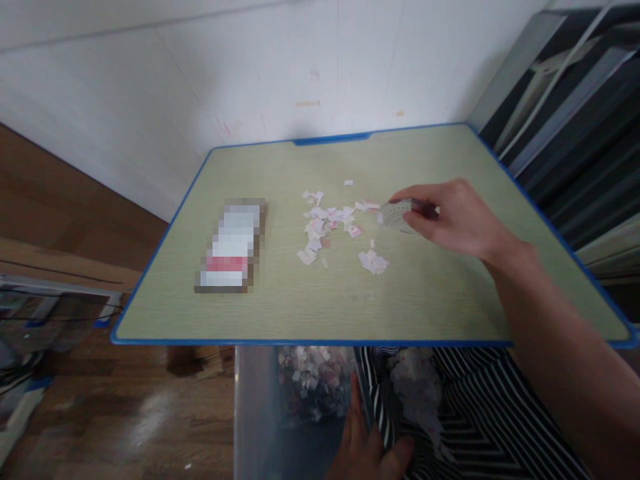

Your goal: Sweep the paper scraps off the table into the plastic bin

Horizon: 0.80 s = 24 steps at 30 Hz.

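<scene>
My right hand (457, 217) is over the right half of the table, fingers and thumb pinching what looks like a clear, curved protractor (395, 215) with markings along its arc. Just left of it lie many small paper scraps (317, 227), mostly white with some pink, in a loose spread. A smaller clump of scraps (373, 262) sits nearer the front. Below the table's front edge, my left hand (367, 437) rests by the rim of a translucent plastic bin (253, 413), its fingers stretched out. Inside the bin are more paper scraps (320, 373).
The light green table (430, 307) has a blue edge and stands against a white wall (310, 73). A phone-like device (233, 243), blurred out, lies at its left. Striped cloth (480, 393) covers my lap, with scraps on it. Dark panels (585, 127) lean at the right.
</scene>
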Tool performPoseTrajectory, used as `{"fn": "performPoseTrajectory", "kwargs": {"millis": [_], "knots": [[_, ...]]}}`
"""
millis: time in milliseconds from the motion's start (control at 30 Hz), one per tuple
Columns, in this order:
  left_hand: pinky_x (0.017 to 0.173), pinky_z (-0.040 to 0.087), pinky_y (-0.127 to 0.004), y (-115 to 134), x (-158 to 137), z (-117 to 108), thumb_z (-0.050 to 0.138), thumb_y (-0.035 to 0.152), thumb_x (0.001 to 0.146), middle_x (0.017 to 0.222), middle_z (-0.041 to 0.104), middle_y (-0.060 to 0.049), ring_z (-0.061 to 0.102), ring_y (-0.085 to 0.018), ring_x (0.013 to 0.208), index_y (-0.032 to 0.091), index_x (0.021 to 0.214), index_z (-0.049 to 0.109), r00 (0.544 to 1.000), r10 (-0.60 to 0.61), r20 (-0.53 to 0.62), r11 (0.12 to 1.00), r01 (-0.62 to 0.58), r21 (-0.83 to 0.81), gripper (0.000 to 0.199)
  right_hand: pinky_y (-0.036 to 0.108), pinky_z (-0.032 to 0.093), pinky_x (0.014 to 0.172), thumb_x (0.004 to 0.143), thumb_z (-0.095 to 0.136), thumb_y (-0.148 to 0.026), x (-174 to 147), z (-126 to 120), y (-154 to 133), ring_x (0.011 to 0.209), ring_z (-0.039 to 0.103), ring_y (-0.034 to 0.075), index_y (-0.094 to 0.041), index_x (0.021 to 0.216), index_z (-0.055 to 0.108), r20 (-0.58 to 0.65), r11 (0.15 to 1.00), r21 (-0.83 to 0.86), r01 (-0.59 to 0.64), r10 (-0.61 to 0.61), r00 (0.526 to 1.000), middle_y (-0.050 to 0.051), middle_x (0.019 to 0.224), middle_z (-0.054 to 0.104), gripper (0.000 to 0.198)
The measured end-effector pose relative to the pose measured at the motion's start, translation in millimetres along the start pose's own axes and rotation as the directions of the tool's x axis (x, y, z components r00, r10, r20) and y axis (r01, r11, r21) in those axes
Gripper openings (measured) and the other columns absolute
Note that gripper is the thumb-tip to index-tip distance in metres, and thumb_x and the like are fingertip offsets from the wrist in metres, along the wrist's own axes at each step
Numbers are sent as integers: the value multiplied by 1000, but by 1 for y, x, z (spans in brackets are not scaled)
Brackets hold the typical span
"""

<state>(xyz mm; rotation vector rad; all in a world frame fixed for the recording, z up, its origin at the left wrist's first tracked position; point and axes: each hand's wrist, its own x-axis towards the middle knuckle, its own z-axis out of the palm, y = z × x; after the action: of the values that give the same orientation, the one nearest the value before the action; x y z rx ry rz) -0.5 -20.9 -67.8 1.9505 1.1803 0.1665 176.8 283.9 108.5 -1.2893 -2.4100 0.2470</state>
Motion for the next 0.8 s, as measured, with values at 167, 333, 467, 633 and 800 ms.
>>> {"fn": "performPoseTrajectory", "kwargs": {"millis": [167,333,467,633,800], "knots": [[103,37,-52,3,1,-5,61,12,87,156,11,-10,29,-39,134,34,137,41,999,-35,-13,999,35,-37,58,29,34,54,74,49,-22,-1,-5,-2,48,46,13,-15,97,72,129,993,112,20,-34,991,1,53,54,33],[100,42,-49,5,1,-5,62,11,86,156,13,-10,27,-39,135,33,135,43,999,-40,10,999,40,-37,58,29,37,57,77,50,-24,0,-5,1,51,49,14,-18,99,71,124,989,143,27,-45,991,1,58,57,31],[100,42,-49,5,0,-5,63,12,86,156,5,-12,24,-40,136,33,137,41,999,-49,13,998,49,-36,59,31,37,59,77,49,-21,2,-3,13,56,53,17,-16,102,70,-11,998,35,-51,51,999,4,62,60,34],[101,39,-53,2,-1,-4,65,13,84,155,18,-11,26,-41,135,33,133,47,1000,1,5,1000,0,-23,55,29,37,56,76,51,-21,2,-3,11,53,51,15,-18,99,71,88,994,108,-23,13,996,1,61,60,31],[103,35,-56,5,2,-8,63,11,86,156,7,-9,18,-43,135,33,128,53,1000,-22,-1,1000,22,-8,48,30,36,54,76,51,-21,1,-6,4,51,48,15,-17,100,71,82,984,175,-37,23,996,1,57,56,32]]}}
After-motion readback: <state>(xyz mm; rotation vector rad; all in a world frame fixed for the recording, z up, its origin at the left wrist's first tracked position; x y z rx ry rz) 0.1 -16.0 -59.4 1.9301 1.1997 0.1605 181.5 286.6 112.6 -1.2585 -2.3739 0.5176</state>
